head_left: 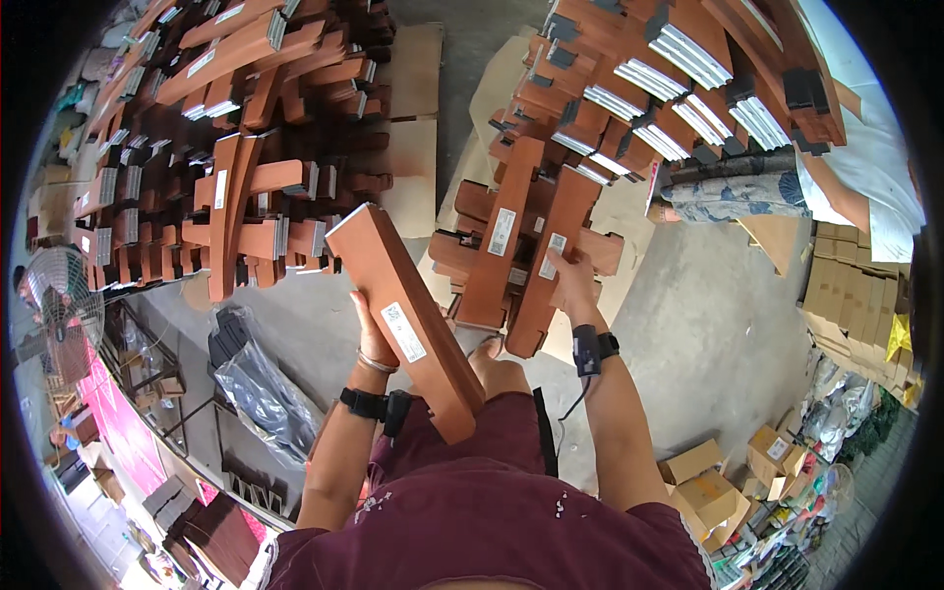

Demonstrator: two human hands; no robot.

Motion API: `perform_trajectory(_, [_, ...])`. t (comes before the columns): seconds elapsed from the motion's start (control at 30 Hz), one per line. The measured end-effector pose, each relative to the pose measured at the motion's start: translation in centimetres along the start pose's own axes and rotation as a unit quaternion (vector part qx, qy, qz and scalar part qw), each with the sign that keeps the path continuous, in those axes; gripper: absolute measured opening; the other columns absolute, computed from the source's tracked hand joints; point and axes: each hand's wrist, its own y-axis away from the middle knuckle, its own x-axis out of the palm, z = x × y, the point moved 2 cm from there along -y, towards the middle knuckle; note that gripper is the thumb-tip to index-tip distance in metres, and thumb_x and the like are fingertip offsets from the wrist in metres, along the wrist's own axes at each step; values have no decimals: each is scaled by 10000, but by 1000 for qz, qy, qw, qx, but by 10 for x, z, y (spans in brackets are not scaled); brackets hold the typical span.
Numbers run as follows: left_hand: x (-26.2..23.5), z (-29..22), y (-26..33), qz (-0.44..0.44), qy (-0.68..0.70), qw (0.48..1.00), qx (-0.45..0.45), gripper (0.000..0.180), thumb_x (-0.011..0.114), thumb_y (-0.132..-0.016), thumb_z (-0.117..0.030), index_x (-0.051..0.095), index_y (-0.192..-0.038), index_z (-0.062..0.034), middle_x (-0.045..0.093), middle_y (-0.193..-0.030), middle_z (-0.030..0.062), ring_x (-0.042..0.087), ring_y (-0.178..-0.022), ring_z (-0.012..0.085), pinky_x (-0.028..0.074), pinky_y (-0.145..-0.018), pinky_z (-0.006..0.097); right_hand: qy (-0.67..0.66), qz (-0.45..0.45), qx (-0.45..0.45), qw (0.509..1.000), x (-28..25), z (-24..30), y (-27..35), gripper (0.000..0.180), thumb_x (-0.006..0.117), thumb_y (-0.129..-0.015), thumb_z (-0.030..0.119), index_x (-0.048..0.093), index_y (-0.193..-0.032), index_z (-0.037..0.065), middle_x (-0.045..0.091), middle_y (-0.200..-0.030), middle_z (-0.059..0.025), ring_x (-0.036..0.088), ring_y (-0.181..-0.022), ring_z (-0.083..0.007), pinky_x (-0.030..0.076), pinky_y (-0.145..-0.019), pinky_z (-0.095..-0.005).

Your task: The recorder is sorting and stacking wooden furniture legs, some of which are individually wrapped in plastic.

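Note:
My left hand is closed round the left edge of a long reddish-brown bar with a white printed label. This bar is tilted across my lap, its upper end showing a pale silvery rim. My right hand grips the right side of a similar bar, fingertips by its label; its other fingers are partly hidden. Beside that one, a further labelled bar lies lengthwise on a crosswise pile of brown bars. Dark bands circle both of my wrists.
Tall stacks of brown bars rise at the far left, with more stacks at the far right. Flat cardboard lies between them. A fan and plastic-wrapped dark pieces are at left; open cartons sit lower right.

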Motion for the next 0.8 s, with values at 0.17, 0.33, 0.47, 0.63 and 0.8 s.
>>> perform_trajectory(0.17, [-14, 7, -7, -30, -18, 999, -5, 859, 334, -780, -769, 412, -1306, -93, 560, -1180, 104, 568, -1055, 273, 478, -898, 418, -167, 0, 6, 986, -21, 0, 25, 507, 673, -808, 158, 451, -1203, -69, 581, -1071, -105, 573, -951, -168, 458, -829, -286])
perform_trajectory(0.33, [-13, 10, -13, -43, -45, 998, 19, 835, 327, -797, -752, 413, -1301, -93, 569, -1157, 85, 580, -1031, 251, 487, -886, 396, -241, 94, -18, 966, -2, 87, 108, 517, 683, -797, 139, 446, -1226, -27, 590, -1051, -84, 571, -935, -162, 459, -826, -283])
perform_trajectory(0.47, [5, 19, -21, -18, -64, 997, 26, 887, 298, -786, -772, 360, -1357, -96, 529, -1239, 115, 549, -1096, 280, 464, -930, 433, -108, 169, -41, 979, 43, 108, 158, 512, 693, -780, 153, 468, -1204, -26, 596, -1029, -84, 571, -916, -148, 470, -805, -293])
perform_trajectory(0.63, [-8, 31, -24, 100, 3, 992, -71, 914, 224, -794, -779, 401, -1303, -42, 508, -1247, 157, 536, -1104, 294, 463, -937, 422, 148, 143, -253, 945, 96, 89, 181, 540, 688, -780, 201, 454, -1219, -10, 470, -1143, -175, 475, -1045, -254, 390, -898, -368])
perform_trajectory(0.8, [-13, 33, -27, 76, 118, 986, -95, 767, 274, -870, -683, 459, -1232, -32, 557, -1150, 155, 577, -1022, 269, 501, -884, 400, 143, 129, -298, 935, 105, 86, 190, 503, 634, -819, 228, 443, -1207, -29, 420, -1182, -203, 383, -1138, -331, 305, -972, -420])
